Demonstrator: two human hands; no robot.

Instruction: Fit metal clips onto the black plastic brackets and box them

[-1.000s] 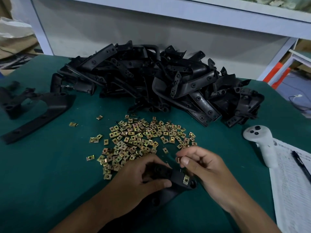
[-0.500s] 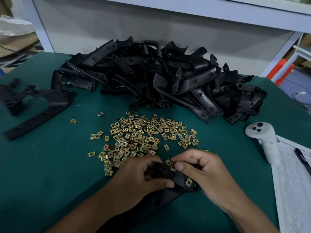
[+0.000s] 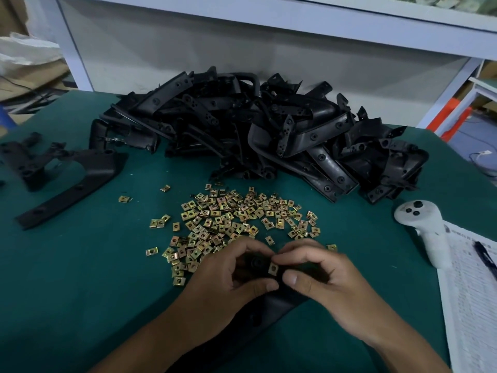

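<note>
Green cloth covers the surface [image 3: 67,278] in front of us, with a pale wall panel and a white shelf frame behind it.

From our head camera we see a big heap of black brackets [image 3: 255,130] at the back, waiting for clips. Loose metal clips [image 3: 236,216] lie scattered in the middle, just beyond our hands. At the left, well apart from the heap, two more brackets [image 3: 67,179] lie flat; whether they are clipped we cannot tell. A white controller [image 3: 425,227] and a printed sheet [image 3: 473,305] with a pen [image 3: 484,257] sit at the right.

Our left hand [image 3: 226,281] grips the bracket in hand [image 3: 271,302] near its top end, fingers curled round it. Our right hand [image 3: 328,284] pinches the same end, where one clip [image 3: 273,268] sits on the black plastic. We judge it is being pushed home.

No box is in view, so most of the job looks ahead of us.
</note>
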